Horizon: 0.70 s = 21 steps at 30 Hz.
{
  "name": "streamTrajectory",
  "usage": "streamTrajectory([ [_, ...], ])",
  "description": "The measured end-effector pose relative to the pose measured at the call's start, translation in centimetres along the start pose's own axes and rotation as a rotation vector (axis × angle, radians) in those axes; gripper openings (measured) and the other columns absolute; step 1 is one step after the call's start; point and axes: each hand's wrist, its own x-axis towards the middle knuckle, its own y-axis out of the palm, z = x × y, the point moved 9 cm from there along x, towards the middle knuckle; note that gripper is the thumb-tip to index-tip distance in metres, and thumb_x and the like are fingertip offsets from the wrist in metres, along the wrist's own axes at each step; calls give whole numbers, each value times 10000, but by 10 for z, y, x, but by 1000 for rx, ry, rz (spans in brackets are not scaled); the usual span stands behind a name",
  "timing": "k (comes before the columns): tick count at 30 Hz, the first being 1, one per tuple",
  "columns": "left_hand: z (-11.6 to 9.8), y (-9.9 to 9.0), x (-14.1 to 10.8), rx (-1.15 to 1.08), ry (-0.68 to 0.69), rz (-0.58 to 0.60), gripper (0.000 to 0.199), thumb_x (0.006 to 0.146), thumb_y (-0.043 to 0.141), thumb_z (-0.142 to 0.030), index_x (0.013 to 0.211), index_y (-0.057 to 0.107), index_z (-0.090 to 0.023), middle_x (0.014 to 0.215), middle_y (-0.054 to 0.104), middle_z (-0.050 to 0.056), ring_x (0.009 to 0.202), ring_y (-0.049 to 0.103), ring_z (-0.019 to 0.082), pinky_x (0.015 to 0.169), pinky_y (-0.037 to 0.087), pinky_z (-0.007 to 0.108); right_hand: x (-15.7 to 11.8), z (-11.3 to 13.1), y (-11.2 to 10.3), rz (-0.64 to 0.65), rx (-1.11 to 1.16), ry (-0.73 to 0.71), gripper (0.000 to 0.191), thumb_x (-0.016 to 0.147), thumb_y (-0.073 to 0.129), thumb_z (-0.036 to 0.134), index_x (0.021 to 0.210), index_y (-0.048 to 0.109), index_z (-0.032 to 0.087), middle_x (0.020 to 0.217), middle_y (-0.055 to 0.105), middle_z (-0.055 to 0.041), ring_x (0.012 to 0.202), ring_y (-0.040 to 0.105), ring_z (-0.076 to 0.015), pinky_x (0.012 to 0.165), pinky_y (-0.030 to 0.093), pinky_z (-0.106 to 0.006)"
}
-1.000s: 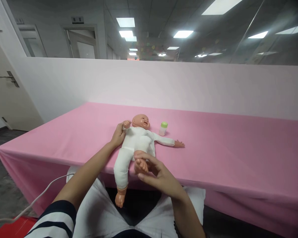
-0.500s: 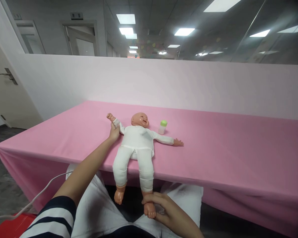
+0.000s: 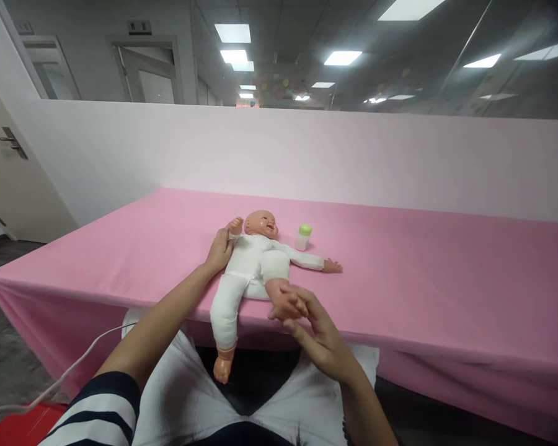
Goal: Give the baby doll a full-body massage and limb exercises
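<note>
Left grip (image 3: 220,249) grasps doll (image 3: 242,260) by arm (image 3: 235,235) | right grip (image 3: 323,341) grasps its foot (image 3: 287,304) near front edge (image 3: 446,349) | table (image 3: 423,279) spreads rightward

1 view, from a camera on the person's head, looks from above the near edge of the pink worktop (image 3: 428,279), near enough to include the white-trousered lap (image 3: 167,390) before it. It faces forward and down across the worktop to the white wall (image 3: 307,155) beyond; the worktop's right end runs out of frame.
</note>
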Motion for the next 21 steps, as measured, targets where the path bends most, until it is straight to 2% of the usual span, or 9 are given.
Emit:
streamTrajectory([
  [2, -9, 8, -3, 59, 77, 84, 486, 949, 524, -237, 1434, 552, -247, 1327, 583, 123, 1254, 542, 280, 1129, 418, 473, 21, 8, 1, 13, 29, -22, 458, 1015, 575, 386, 1453, 490, 281, 1268, 670, -103, 1080, 694, -233, 1075, 500, -457],
  [4, -15, 14, -7, 111, 128, 144, 472, 943, 527, -222, 1404, 605, -284, 1354, 567, 105, 1257, 530, 273, 1123, 423, 466, 41, 12, 7, 45, 17, -40, 445, 1018, 572, 396, 1438, 503, 267, 1311, 657, -109, 1191, 652, -252, 1111, 470, -459],
  [6, -17, 16, -10, 141, 147, 167, 466, 939, 542, -219, 1389, 631, -302, 1386, 552, 98, 1276, 513, 281, 1123, 420, 475, 56, 9, 13, 73, -6, -33, 445, 1021, 564, 402, 1441, 502, 266, 1376, 628, -107, 1252, 616, -257, 1132, 450, -464],
  [10, -18, 16, -10, 137, 131, 168, 471, 935, 552, -204, 1387, 636, -308, 1381, 551, 98, 1273, 513, 283, 1120, 423, 476, 66, -2, 20, 94, 29, 9, 465, 1019, 563, 412, 1457, 483, 277, 1378, 622, -98, 1193, 646, -239, 1084, 494, -457],
  [13, -20, 14, -8, 124, 140, 145, 474, 947, 521, -199, 1407, 601, -282, 1342, 560, 108, 1240, 533, 267, 1105, 440, 463, 56, 1, 18, 101, 74, 1, 453, 1006, 591, 411, 1431, 512, 274, 1352, 629, -99, 1124, 671, -220, 1029, 532, -417],
  [17, -16, 4, -3, 17, 113, 24, 424, 983, 491, -247, 1403, 533, -209, 1343, 566, 143, 1276, 531, 274, 1147, 406, 479, 27, 11, 16, 189, 160, -19, 416, 968, 669, 355, 1368, 580, 288, 1224, 689, -70, 962, 707, -179, 929, 575, -351],
  [19, -6, -3, -1, -57, 36, -58, 415, 984, 508, -273, 1389, 489, -182, 1375, 551, 164, 1324, 511, 285, 1175, 375, 485, 8, 14, 15, 242, 189, -30, 394, 945, 704, 323, 1328, 614, 300, 1110, 720, -42, 926, 714, -170, 902, 583, -329],
  [21, 10, -10, -1, -137, -98, -144, 441, 976, 543, -305, 1382, 437, -172, 1417, 517, 177, 1376, 480, 294, 1187, 361, 476, -11, 10, 16, 292, 177, 4, 409, 925, 732, 326, 1319, 626, 301, 1077, 730, -40, 921, 725, -177, 892, 587, -321],
])
